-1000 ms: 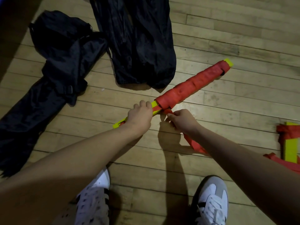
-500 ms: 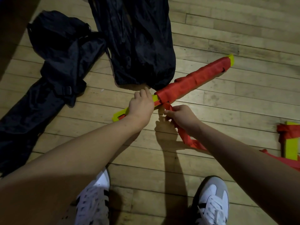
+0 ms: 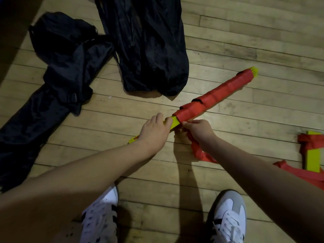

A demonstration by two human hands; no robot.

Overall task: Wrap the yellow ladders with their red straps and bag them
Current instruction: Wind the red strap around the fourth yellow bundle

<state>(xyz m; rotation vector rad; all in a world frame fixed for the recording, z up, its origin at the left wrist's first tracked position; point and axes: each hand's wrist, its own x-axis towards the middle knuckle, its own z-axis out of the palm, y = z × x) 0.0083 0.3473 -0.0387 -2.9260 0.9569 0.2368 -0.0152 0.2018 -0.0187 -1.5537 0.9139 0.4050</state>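
Note:
A bundle of yellow ladder rungs (image 3: 175,124) lies slanted on the wooden floor, most of it wound in red strap (image 3: 215,96), with yellow tips showing at both ends. My left hand (image 3: 154,131) grips the bare yellow stretch near the lower end. My right hand (image 3: 198,131) pinches the loose red strap (image 3: 198,151) right at the edge of the wound part; the strap trails back under my right forearm. A second yellow ladder with red strap (image 3: 312,153) lies unwrapped at the right edge.
Two black bags lie on the floor: one long bag (image 3: 147,44) at the top centre just beyond the bundle, another crumpled bag (image 3: 57,71) to the left. My two white shoes (image 3: 100,218) stand at the bottom.
The bundle has turned and settled lower on the floor. My right hand has brought the strap up against the edge of the wound part. My left hand keeps its hold.

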